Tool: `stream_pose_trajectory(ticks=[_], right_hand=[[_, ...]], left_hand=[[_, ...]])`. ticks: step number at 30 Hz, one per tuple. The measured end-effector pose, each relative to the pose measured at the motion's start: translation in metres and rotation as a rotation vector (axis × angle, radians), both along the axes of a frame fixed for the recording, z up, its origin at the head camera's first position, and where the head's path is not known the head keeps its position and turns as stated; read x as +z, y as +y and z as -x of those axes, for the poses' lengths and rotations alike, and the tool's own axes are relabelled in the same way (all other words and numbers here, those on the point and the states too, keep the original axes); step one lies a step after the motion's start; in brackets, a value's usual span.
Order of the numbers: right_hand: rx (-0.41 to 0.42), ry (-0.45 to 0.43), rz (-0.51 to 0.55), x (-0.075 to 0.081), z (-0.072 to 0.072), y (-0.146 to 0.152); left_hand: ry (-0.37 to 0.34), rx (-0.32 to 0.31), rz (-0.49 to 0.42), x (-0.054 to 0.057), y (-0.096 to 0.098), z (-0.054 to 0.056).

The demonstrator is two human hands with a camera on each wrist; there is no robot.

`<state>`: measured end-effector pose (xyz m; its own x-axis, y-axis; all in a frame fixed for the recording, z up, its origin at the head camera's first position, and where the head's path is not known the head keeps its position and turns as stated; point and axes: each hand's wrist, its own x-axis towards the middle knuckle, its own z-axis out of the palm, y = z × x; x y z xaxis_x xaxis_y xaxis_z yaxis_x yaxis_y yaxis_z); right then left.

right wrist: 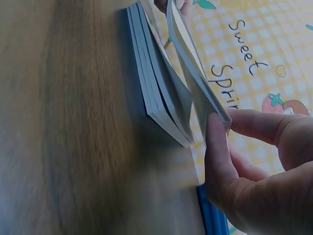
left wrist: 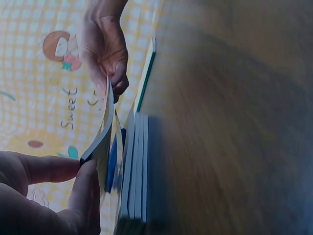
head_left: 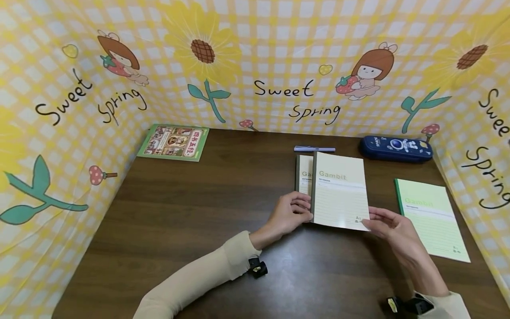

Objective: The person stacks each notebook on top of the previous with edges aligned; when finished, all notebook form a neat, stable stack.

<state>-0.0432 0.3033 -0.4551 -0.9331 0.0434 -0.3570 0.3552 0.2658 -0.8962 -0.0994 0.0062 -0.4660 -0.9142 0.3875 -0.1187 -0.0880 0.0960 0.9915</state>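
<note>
A cream notebook (head_left: 340, 190) with "Gambit" on its cover and a dark spine is held up between both hands. My left hand (head_left: 284, 212) pinches its spine side near the lower corner, thumb on one face and fingers on the other. At the lower right corner, my right hand (head_left: 394, 230) grips it the same way. Under the lifted notebook lies a stack of several similar notebooks (right wrist: 146, 63), mostly covered in the head view, where a strip of the top one (head_left: 304, 173) shows at left. From the wrist views, the held notebook bends slightly and stands apart from the stack.
To the right lies a green-spined notebook (head_left: 432, 219), close by my right forearm. A dark blue pencil case (head_left: 396, 149) and a blue pen (head_left: 314, 149) are near the back. A green picture-covered book (head_left: 174, 141) sits back left. Checked yellow fabric (head_left: 279, 53) walls in the table.
</note>
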Motion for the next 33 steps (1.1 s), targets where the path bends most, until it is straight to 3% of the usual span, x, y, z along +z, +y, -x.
stream_pose_trajectory(ticks=[12,17,22,28,33], right_hand=[[0.036,0.03,-0.023,-0.004,0.018,-0.019],[0.036,0.036,-0.021,-0.007,0.022,-0.025],[0.023,0.059,-0.03,-0.009,0.022,-0.029],[0.022,0.072,-0.036,-0.012,0.022,-0.032],[0.022,0.068,-0.109,-0.014,0.022,-0.034]], left_hand=[[-0.008,0.042,0.048,-0.011,-0.018,0.013],[0.044,0.044,0.118,-0.015,-0.024,0.015],[0.096,0.031,0.186,-0.014,-0.028,0.016],[0.097,0.03,0.225,-0.013,-0.032,0.015],[0.108,0.02,0.286,-0.013,-0.032,0.015]])
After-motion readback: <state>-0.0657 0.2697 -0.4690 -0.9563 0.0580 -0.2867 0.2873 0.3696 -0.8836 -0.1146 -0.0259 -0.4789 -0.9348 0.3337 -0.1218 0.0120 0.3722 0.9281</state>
